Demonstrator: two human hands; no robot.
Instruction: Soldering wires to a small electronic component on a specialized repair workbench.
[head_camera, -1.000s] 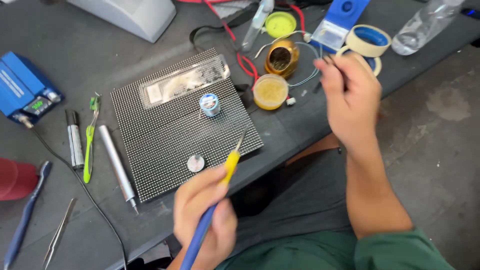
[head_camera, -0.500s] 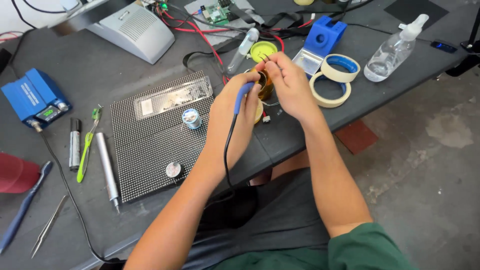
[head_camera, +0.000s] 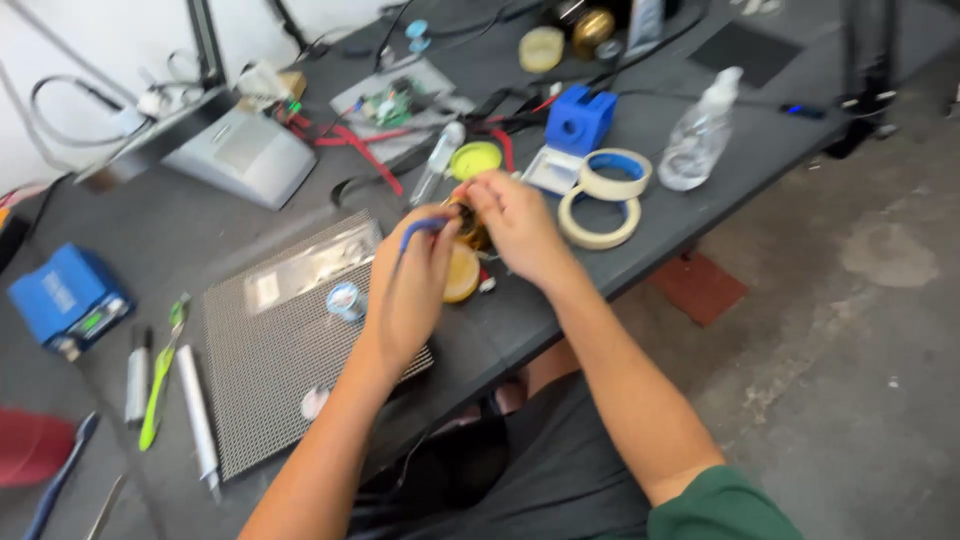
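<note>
1. Hands had met over the brass tin (head_camera: 470, 225), unlike a second earlier.
2. Our left hand (head_camera: 410, 285) gripped the blue soldering iron (head_camera: 415, 228), tip at the tin.
3. Our right hand (head_camera: 515, 220) pinched something too small to tell.

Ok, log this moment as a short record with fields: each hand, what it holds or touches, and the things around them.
left hand: left hand, gripping a blue-handled tool that looks like a soldering iron, tip hidden
right hand: right hand, fingers at a brass-coloured holder, grip unclear
below the hands: round yellow tin
panel: grey dotted panel on the table, small solder spool on it
right of the hands: two tape rolls, clear plastic bottle, blue block
far left: blue box, green-handled tool
</note>
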